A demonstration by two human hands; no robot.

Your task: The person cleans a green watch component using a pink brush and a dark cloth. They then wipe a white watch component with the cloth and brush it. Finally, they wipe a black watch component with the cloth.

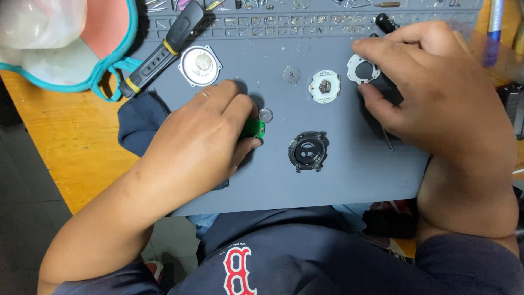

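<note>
Gripping a green part [253, 128] and a black tool [388, 87], both hands leave bare mat [349, 175] toward its near edge.

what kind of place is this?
Likely a watch repair bench. A grey work mat on a wooden table holds a black watch case, a metal case back and a strap. The left hand holds a small green part.
</note>
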